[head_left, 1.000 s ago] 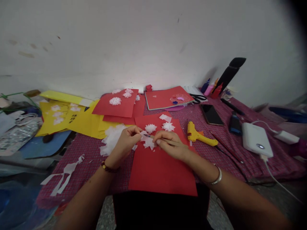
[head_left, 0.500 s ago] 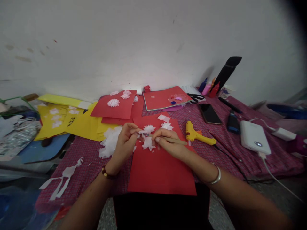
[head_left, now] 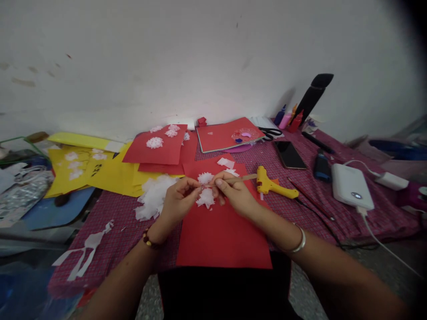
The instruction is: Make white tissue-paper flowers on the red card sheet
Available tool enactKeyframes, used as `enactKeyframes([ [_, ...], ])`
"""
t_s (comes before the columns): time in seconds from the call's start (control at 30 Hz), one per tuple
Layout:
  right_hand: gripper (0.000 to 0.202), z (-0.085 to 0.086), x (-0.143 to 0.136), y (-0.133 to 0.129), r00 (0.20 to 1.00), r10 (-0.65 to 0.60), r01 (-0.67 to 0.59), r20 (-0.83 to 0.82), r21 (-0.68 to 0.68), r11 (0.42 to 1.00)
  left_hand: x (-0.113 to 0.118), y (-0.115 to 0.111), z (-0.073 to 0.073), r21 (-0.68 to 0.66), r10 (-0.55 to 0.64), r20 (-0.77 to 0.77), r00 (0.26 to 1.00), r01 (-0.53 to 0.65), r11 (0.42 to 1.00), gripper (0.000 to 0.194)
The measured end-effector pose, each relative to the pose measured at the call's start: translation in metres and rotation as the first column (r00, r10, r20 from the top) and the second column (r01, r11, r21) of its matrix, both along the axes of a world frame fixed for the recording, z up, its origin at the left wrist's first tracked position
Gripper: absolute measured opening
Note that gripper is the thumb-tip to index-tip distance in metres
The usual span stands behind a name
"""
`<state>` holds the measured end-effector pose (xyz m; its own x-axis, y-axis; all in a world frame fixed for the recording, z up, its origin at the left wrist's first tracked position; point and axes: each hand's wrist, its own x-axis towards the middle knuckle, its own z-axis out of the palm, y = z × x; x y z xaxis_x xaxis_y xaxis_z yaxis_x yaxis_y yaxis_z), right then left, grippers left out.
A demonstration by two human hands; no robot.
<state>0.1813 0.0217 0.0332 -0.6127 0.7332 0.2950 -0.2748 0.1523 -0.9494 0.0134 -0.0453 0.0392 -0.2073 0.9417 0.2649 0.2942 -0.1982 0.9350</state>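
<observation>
My left hand (head_left: pixel 182 195) is closed in a pinch over the red sheet (head_left: pixel 225 240), its fingertips on a small piece of white paper that is mostly hidden. Gripped in my right hand (head_left: pixel 233 193) is a thin tan wooden stick (head_left: pixel 248 177), its back end pointing right and its tip meeting my left fingertips. A frilly white paper flower (head_left: pixel 206 198) lies on the sheet just below my fingers. Another white flower (head_left: pixel 205 178) shows behind them, and a third (head_left: pixel 231 172) is partly covered by my right hand. Loose white paper squares (head_left: pixel 226 163) rest near the sheet's top.
A pile of white tissue paper (head_left: pixel 150 195) sits left of the sheet. Right of it lies a yellow glue gun (head_left: pixel 275 187) with its cord, then a phone (head_left: pixel 289 155) and a white power bank (head_left: pixel 352 186). Red cards with flowers (head_left: pixel 150 153) and scissors (head_left: pixel 271 133) are behind.
My two hands have come closer together, and the small white paper at the stick's tip is now covered by my fingers. The stick lies flatter. The view has shifted slightly.
</observation>
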Motion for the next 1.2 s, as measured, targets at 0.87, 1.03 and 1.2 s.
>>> enactKeyframes([
  [0.87,0.022,-0.008,0.001,0.001,0.867,0.031,-0.298,0.498,0.468,0.832,-0.035,0.008,-0.005,-0.385,-0.412,-0.529,0.742,0.223,0.896,0.013],
  [1.03,0.022,-0.007,0.000,0.000,0.843,0.007,-0.314,0.538,0.482,0.818,-0.034,0.008,-0.005,-0.383,-0.402,-0.580,0.708,0.198,0.902,0.016],
  [1.2,0.022,-0.008,-0.001,0.000,0.846,0.030,-0.322,0.533,0.464,0.826,-0.033,0.008,-0.006,-0.377,-0.394,-0.595,0.701,0.190,0.906,0.015],
])
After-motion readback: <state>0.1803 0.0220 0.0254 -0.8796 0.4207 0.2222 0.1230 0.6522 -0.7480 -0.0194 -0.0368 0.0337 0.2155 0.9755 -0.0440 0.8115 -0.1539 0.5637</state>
